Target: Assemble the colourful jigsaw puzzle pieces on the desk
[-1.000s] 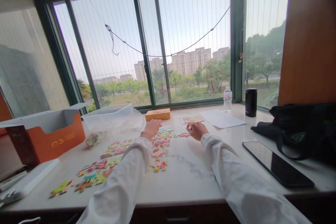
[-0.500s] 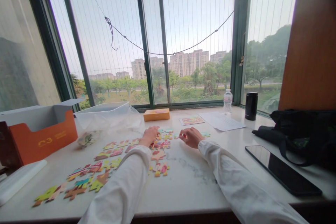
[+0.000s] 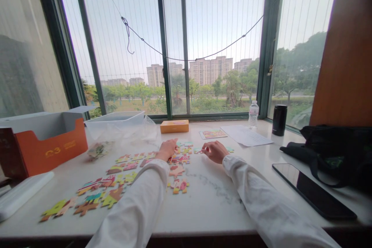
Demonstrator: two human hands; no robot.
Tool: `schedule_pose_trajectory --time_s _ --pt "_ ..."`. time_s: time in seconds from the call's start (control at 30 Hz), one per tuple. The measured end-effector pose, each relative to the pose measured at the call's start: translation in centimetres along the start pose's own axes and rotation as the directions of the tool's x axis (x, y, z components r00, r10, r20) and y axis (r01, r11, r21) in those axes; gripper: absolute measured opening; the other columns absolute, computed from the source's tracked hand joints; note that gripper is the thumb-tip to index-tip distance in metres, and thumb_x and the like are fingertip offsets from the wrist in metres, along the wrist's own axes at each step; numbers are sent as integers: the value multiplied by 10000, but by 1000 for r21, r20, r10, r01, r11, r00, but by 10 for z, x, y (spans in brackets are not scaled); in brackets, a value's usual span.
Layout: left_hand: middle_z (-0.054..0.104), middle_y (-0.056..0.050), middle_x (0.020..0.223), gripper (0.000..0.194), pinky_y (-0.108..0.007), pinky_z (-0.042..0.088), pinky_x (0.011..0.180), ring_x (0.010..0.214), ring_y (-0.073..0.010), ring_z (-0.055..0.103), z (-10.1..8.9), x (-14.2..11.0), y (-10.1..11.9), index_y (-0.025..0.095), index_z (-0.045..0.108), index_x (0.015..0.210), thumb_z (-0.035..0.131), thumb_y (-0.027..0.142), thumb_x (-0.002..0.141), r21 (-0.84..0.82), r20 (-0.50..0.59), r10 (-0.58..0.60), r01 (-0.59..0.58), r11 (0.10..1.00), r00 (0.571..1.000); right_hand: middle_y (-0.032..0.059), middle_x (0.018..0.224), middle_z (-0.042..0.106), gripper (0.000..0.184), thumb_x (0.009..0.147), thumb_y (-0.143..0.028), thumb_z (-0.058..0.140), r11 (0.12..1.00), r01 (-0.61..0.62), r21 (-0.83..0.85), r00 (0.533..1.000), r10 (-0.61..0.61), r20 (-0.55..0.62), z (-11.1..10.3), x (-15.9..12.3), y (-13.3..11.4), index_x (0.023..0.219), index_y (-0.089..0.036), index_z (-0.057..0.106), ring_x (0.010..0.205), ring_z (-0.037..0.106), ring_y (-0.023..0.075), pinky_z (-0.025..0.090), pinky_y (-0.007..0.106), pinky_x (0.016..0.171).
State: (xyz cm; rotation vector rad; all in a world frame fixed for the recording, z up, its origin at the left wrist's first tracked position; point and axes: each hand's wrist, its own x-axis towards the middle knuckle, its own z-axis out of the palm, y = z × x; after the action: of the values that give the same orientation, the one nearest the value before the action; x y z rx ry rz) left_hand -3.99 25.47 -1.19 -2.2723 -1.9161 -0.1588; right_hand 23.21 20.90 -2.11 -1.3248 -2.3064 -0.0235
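Head view: work in hand looks like sorting or fitting colourful jigsaw pieces [image 3: 124, 180], spread in loose clusters from the counter's [image 3: 209, 211] left side to its middle, well back from the near edge. Both arms reach forward from the near edge, white sleeves [image 3: 261, 190] covering them to the wrists, palms down. Left hand [image 3: 167, 150] sits at the far end of the central column of pieces, fingers curled down; grip looks loosely together, and I can't tell if it holds a piece. Right hand [image 3: 215, 152] is just right of that column, thumb and forefinger close together at a small piece by the fingertips; can't tell if clamped on it. Next move calls for a clean pinch, since the pieces here lie tight. Further back: small orange puzzle box [image 3: 174, 126], picture card [image 3: 213, 134], paper sheet [image 3: 245, 136]. Left side: orange carton [image 3: 49, 147] and clear plastic bag [image 3: 124, 131]. Right side: water bottle [image 3: 253, 115], black flask [image 3: 279, 120], black bag [image 3: 328, 155], phone [image 3: 314, 190].
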Motion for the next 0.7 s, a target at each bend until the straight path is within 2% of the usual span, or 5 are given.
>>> schedule_pose_trajectory --time_s 0.27,0.43,0.6,0.7 --pt "605 -159 1171 333 -313 455 872 1094 -247 581 1 2 -1 158 557 1240 515 180 911 -3 -41 -15 15 1000 999 10 885 741 257 925 -383 507 1000 -12 -7 1000 12 6 -3 -1 -2 960 -257 729 809 643 157 393 274 765" --pt "536 -114 1249 415 -261 431 921 1159 -209 521 -6 0 1 198 528 1261 618 187 855 -37 -98 -9 6 999 995 15 887 742 258 921 -377 512 1000 -23 -2 1000 23 15 -5 -2 -1 962 -253 734 806 645 159 401 274 773" --pt "616 -89 1111 279 -274 464 866 1040 -198 595 -10 -2 7 221 571 1170 572 166 897 -67 -112 48 -56 996 993 6 860 745 251 915 -366 514 1000 -27 0 1000 27 -1 -5 -3 1 956 -257 736 795 653 169 410 283 763" --pt "648 -73 1063 299 -269 476 844 1000 -191 625 -14 -2 12 225 566 1169 572 123 887 -90 -136 76 -89 992 988 9 853 746 246 912 -357 519 999 -41 15 999 41 -18 -7 -3 3 960 -252 736 799 660 168 420 278 759"
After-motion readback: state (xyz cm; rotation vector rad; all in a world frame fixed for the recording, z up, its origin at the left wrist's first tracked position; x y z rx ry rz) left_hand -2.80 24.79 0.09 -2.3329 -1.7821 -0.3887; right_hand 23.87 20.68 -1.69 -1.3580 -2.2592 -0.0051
